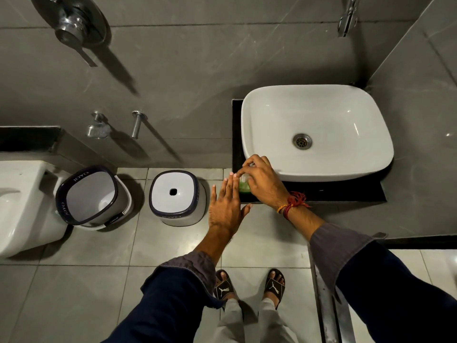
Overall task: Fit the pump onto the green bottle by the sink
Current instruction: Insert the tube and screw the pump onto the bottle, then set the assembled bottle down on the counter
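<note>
Grey floor tiles lie nearest, under two sandalled feet (248, 285), and from there both sleeves reach forward toward the dark counter (321, 191).

Nearer of the two, the left hand (226, 206) is flat and open, its fingers (231, 184) straight and close together, holding nothing. The fingertips come right up against the left side of the green bottle (244, 187); whether they press it or only stand beside it cannot be told. My guess is that this hand is there to steady the bottle so it does not slide or twist on the counter.

Just beyond and to the right of those fingertips, the right hand (262, 180), with red thread at its wrist, arches over the top of the bottle. Its fingers (249, 163) are curled and bunched downward around something pale at the neck, probably the pump (244, 178), though the hand hides most of it. The grip looks like one for seating or turning a cap; how far it is on cannot be seen.

The bottle stands upright at the front left corner of the counter, between the two hands and just in front of the white sink (249, 120), whose rim lies right behind the right fingertips.

Well left of the left hand sit a white stool (176, 196) and a bin (91, 196).
</note>
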